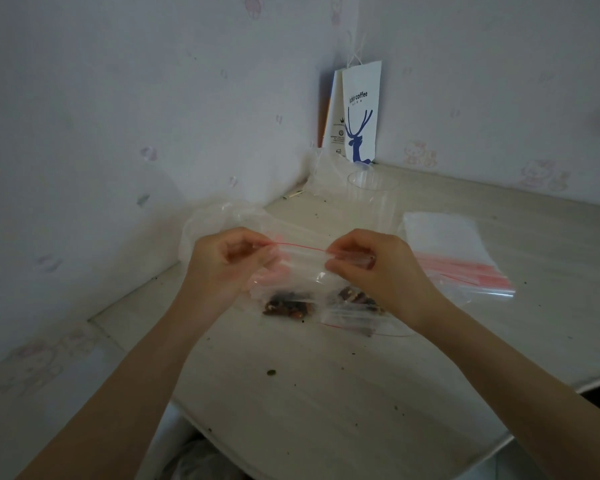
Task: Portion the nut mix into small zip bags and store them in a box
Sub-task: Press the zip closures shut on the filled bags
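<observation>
Zip bag (298, 271), being held up by its top edge just above the table (326, 393), straight ahead of the body and between the two hands. Pinching the left end of the sealing strip with the left hand (227, 263), thumb and curled fingers closing on the plastic. Pinching the right end with the right hand (374, 268) in the same way. Pulling the strip taut, with its red line running left to right from one pinch to the other, long axis lying crosswise to the forearms and dipping slightly toward the right. Touching it with both hands, one at each end, neither nearer than the other. Judging from this, depending for the coming move on fingers travelling along that crosswise line. Hanging down from the strip toward a dark clump of nut mix (284, 304) at table level. Lying just beside that, under the right wrist, a second bag (357, 308) with nuts inside.

Not telling sealed from unsealed along the strip. Not telling either whether the left clump belongs inside the held bag or beneath it, with clear plastic overlapping there. Hiding most fingertips behind the knuckles. Waiting well apart on the right, a stack of empty bags (454, 247). Standing beyond, a clear cup (371, 188) and a paper coffee bag (361, 112). Showing no box anywhere.
</observation>
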